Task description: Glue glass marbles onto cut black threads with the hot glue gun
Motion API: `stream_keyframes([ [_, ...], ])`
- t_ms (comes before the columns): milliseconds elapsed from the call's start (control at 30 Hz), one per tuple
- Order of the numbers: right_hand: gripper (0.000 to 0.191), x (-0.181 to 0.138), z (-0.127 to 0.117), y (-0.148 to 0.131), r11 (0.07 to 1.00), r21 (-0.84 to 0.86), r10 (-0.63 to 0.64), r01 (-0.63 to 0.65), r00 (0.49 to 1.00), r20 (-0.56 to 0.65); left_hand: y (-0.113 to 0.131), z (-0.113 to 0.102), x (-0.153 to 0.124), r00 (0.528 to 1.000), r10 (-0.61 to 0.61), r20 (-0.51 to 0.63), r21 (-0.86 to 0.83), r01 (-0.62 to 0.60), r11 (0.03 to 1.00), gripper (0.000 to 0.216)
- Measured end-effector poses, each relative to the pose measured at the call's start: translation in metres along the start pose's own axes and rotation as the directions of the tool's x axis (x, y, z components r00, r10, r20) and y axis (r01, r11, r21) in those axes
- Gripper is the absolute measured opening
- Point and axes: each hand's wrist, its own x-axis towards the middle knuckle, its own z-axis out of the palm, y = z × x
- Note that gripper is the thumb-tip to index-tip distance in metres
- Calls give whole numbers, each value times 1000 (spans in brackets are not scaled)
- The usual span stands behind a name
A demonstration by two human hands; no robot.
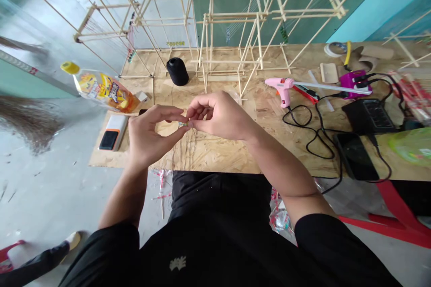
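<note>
My left hand (153, 132) and my right hand (218, 114) meet over the near part of the wooden board. Both are closed in a pinch, thumb against fingertips, on a small greenish piece (182, 123) too tiny to make out fully. Several thin dark threads (183, 150) trail from around it towards the board's front edge. Beyond my hands, a black thread spool (177, 71) stands on the board. A frame of thin wooden sticks (232, 18) rises behind it, with fine threads strung between some bars.
At left lie a tilted drink bottle (104, 85) and a white and orange device (113, 132). A pink glue gun (282, 87), cables, a purple power adapter (355, 81) and a dark phone (357, 156) occupy the right. Someone's leg and shoe (72, 240) show at lower left.
</note>
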Motion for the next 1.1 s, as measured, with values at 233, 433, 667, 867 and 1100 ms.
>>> stream_keyframes([
  [233,17,-5,9,2,995,55,-89,87,995,44,-13,11,-34,946,-227,233,-418,308,854,61],
  [433,14,10,23,13,997,-1,-71,71,997,43,-26,1,-91,794,-581,181,-342,604,719,32],
  [667,18,46,56,51,952,-298,100,-75,993,70,-50,-18,-127,747,-663,-51,-122,654,747,33],
  [867,21,69,81,86,837,-539,161,-94,984,77,-64,-17,-140,820,-539,-193,231,572,787,28],
  [1100,22,79,84,108,784,-609,200,-123,978,60,-64,-12,-143,887,-419,-192,422,460,781,25],
])
